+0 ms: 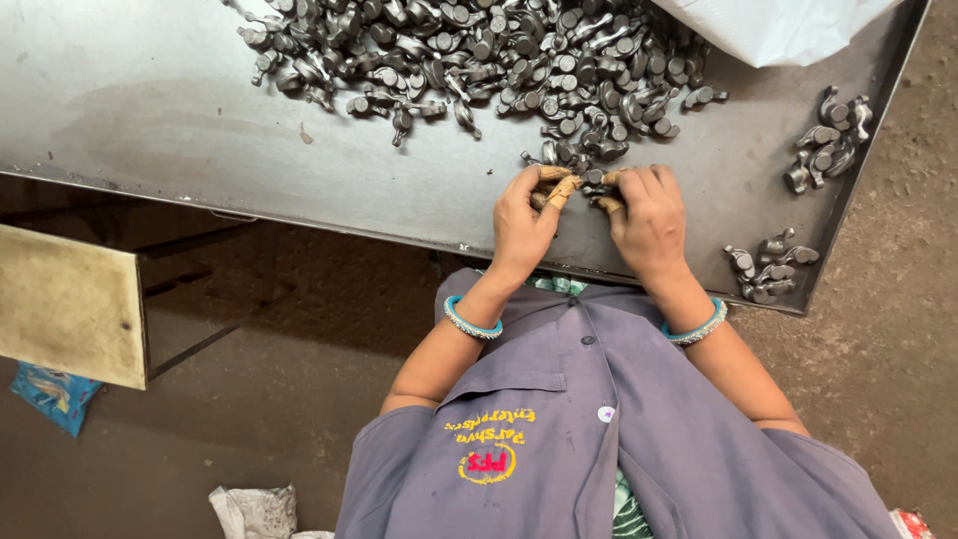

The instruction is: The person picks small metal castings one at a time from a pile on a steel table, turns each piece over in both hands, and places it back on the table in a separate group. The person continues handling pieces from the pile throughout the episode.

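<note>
Both hands, left hand (pixel 523 222) and right hand (pixel 649 220), close their fingers around a small forged metal part (pixel 595 178) beside a heaped pile (pixel 479 55) on a steel tray (pixel 180 120).

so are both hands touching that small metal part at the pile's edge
Touching: the head view shows left hand and right hand fingertips closed around the small metal part.

White plastic bag (pixel 788 25) on the bench's far right corner, crumpled blue packet (pixel 52 396) on the floor at left, crumpled whitish bag (pixel 257 511) on the floor below, yellow-and-red round emblem (pixel 488 454) on the grey shirt
</note>
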{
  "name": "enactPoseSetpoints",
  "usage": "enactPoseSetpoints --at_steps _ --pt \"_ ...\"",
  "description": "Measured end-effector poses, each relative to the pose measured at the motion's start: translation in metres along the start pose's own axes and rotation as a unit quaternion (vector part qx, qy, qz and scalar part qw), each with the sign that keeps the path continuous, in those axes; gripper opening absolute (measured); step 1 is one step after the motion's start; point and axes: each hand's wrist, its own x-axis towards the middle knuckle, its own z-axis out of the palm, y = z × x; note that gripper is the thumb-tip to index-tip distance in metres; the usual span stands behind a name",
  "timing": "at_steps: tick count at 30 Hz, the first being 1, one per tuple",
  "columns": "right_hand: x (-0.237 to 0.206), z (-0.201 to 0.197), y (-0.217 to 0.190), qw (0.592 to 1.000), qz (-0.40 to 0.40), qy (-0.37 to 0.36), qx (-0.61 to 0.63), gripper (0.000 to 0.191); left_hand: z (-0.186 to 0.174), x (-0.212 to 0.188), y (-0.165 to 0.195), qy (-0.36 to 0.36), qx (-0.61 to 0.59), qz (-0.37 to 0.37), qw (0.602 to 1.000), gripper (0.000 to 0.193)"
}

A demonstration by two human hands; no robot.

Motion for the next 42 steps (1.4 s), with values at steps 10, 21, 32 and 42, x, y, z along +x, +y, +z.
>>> enactPoseSetpoints --at_steps 10,21,32,42 --pt "-0.031 0.009 0.064 0.666 0.286 -0.014 0.688 0.036 -0.001 -0.001 -0.006 -0.006 -0.033 0.031 0.999 0.016" --pt "-0.035 -0.006 0.084 0.634 0.342 -0.135 0.68 0.034 0.004 0.0 0.001 -0.001 -0.003 0.025 1.0 0.021" --pt "0.049 -0.034 0.032 0.896 0.116 -0.023 0.428 0.04 0.001 -0.003 0.012 0.02 0.043 0.077 0.996 0.028" --pt "0.035 -0.008 0.032 0.957 0.159 -0.001 0.243 0.03 -0.005 -0.002 0.013 0.029 0.04 0.069 0.996 0.029"
